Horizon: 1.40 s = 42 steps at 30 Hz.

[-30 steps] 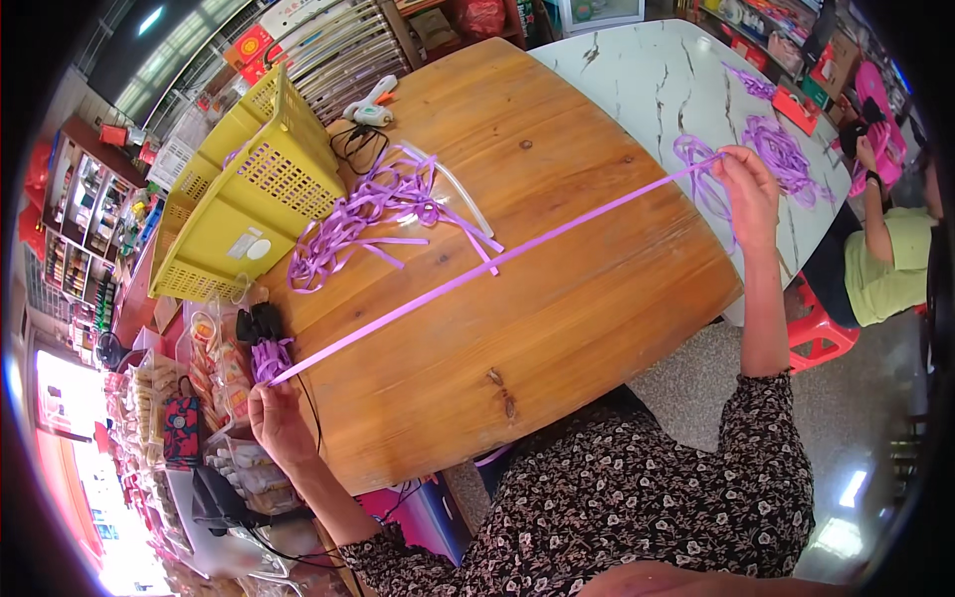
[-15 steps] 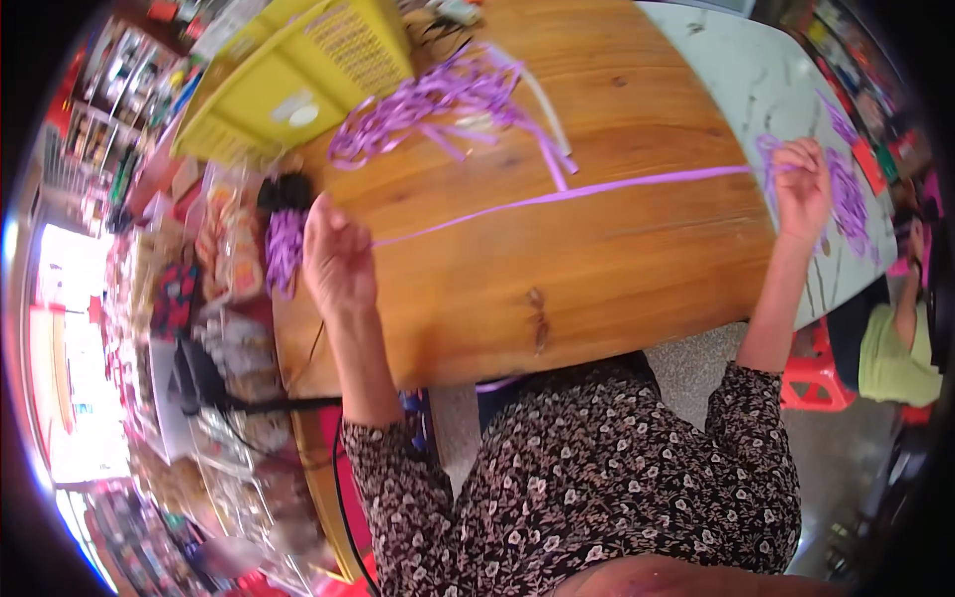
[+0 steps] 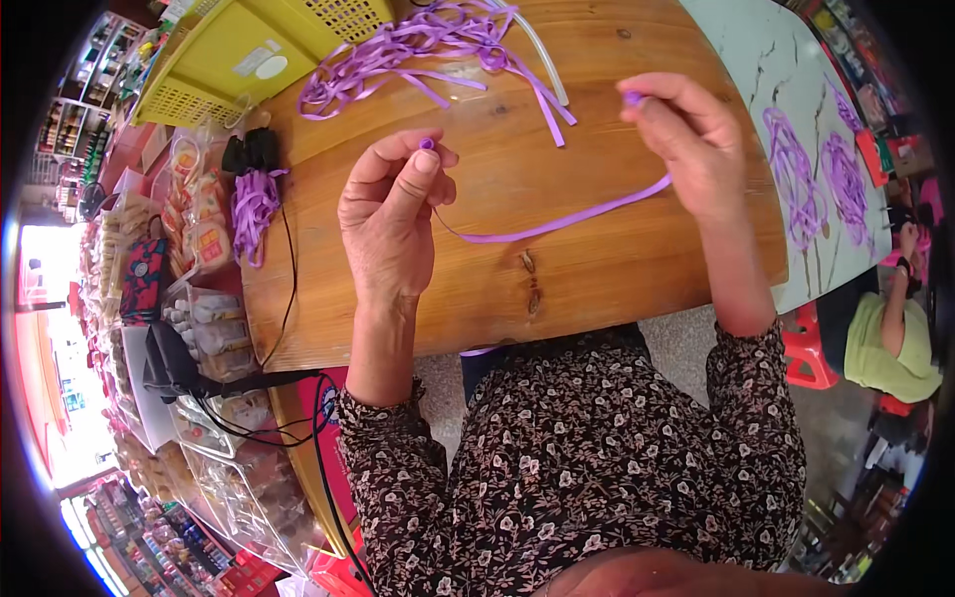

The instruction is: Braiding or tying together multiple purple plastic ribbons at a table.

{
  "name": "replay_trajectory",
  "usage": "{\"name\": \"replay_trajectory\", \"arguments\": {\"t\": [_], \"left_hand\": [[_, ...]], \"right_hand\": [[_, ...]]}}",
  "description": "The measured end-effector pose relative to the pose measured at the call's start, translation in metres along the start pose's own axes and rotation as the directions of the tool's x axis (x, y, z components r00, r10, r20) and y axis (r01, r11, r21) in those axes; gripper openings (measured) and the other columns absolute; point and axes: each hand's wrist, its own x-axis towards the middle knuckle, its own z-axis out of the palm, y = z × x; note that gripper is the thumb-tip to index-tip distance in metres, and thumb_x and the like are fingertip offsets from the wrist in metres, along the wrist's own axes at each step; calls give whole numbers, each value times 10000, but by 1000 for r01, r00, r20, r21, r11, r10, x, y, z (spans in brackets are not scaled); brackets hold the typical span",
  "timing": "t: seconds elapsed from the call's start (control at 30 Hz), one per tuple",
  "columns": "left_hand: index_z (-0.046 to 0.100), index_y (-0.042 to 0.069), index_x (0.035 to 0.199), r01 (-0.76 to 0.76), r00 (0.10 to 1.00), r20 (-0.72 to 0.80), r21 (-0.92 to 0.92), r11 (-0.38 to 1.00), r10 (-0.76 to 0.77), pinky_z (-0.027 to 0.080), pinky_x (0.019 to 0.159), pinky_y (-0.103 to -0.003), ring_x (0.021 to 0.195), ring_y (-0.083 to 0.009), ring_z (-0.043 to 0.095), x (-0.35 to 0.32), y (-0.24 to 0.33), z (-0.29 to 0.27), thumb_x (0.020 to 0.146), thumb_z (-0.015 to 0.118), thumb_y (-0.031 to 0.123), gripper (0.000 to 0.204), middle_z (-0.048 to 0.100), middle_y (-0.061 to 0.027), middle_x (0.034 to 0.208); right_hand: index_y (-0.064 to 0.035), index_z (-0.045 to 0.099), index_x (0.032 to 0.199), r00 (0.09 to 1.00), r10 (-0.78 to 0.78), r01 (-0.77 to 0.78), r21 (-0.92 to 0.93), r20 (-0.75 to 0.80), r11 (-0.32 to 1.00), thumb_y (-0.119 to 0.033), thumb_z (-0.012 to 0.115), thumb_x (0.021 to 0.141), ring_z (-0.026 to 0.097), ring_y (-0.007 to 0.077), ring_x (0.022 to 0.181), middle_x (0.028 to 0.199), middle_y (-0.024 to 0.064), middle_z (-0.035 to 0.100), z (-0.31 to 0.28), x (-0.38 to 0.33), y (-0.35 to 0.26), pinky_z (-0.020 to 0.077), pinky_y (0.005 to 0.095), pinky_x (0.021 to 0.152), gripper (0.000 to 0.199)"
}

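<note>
A narrow purple ribbon (image 3: 557, 221) hangs slack in a shallow curve between my two hands, above the wooden table (image 3: 438, 308). My left hand (image 3: 391, 204) pinches one end between thumb and forefinger, where a small purple bit shows at the fingertips. At the other end my right hand (image 3: 691, 144) is closed on the ribbon, with a purple tip showing at thumb and forefinger. A loose heap of purple ribbons (image 3: 398, 60) lies on the table beyond my left hand, several ends trailing toward the middle.
A yellow plastic basket (image 3: 249, 70) stands at the far left. Beside it hangs a purple ribbon bundle (image 3: 256, 204) near packaged goods (image 3: 204, 239). More ribbon loops (image 3: 796, 174) lie on a white marbled table (image 3: 761, 60) to the right. A person in light green (image 3: 885, 338) sits near a red stool (image 3: 808, 353).
My hands have come closer together, the right one moving left from over the marbled table. The ribbon, stretched nearly straight before, now sags.
</note>
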Motion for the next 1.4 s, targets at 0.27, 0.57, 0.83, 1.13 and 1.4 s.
{"name": "replay_trajectory", "arguments": {"t": [0.27,0.57,0.83,1.13,1.4], "left_hand": [[644,-9,1024,39,998,47,54,998,-42,358,546,-193,613,-60,465,0,-12,13,870,627,65,172,623,-39,766],[681,11,955,112,988,85,172,979,-129,354,580,-177,654,-44,463,0,-28,16,871,637,92,125,607,-4,767],[651,7,897,16,985,167,179,984,-46,384,637,-193,692,-55,471,3,-37,17,887,620,89,88,574,18,781],[627,7,980,21,998,59,142,990,-29,406,698,-177,779,-33,477,5,-44,21,870,625,17,111,588,29,850],[635,4,1028,-44,999,33,163,986,39,429,708,-178,799,-52,534,2,-55,28,805,676,-41,231,616,5,893]], "right_hand": [[12,634,1031,920,-247,318,-211,305,924,73,633,808,594,109,802,895,58,616,50,12,1,469,206,684,231],[10,639,1023,955,-197,234,-155,221,960,52,667,787,607,115,800,897,70,625,47,8,20,479,207,664,241],[12,651,990,923,-247,323,-242,296,915,43,692,763,608,130,770,866,71,631,41,10,22,482,219,644,232],[-16,682,961,915,-279,376,-367,290,851,44,681,763,605,132,759,858,66,631,35,13,25,481,218,632,207],[-20,653,1079,932,-257,339,-356,257,871,48,643,800,597,101,782,870,48,627,45,5,31,474,199,675,287]]}}
